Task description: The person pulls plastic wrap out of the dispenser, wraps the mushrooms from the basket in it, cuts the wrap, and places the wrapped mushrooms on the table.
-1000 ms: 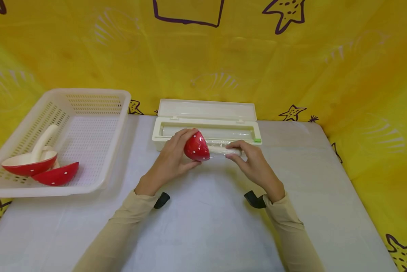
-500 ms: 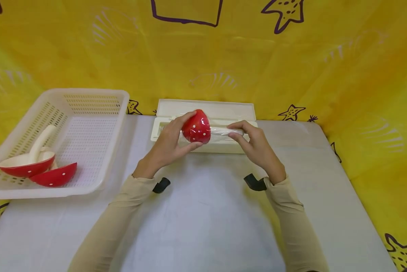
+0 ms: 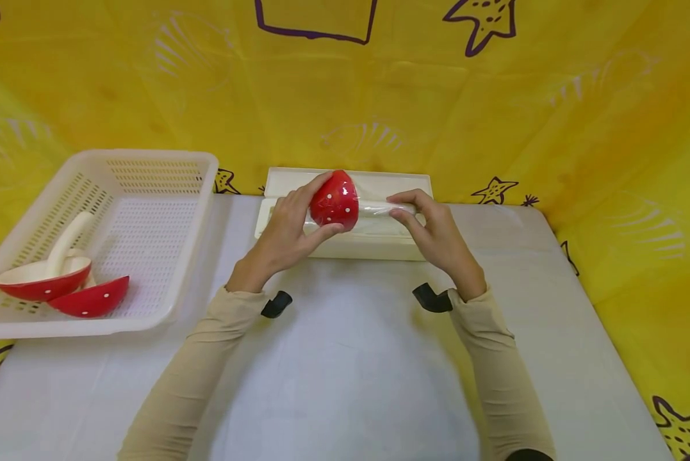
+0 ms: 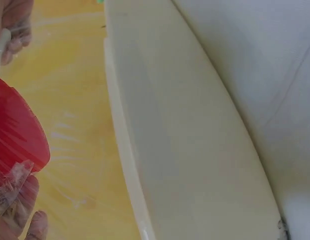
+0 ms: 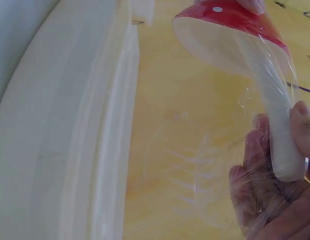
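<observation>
red ladle (image 3: 336, 203) crosswise, handle (image 3: 373, 208) rightward

- Dotted red ladle (image 3: 337, 205): rim partly covered by the left grip (image 3: 284, 230), handle end partly by the right grip (image 3: 437, 234); cut off by the left wrist view's left edge.
- Clear film (image 4: 15, 180), at the left grip: edges too faint to trace.
- Pale box (image 3: 368, 248), behind both grips: most of its inside hidden.
- Basket (image 3: 79, 328), left of the left grip: cut off by the head view's left edge; in it, the lower ladle's (image 3: 93, 299) handle is mostly hidden behind the upper ladle (image 3: 50, 287).
- Sleeves (image 3: 172, 384), nearer than both grips: cut off below.
</observation>
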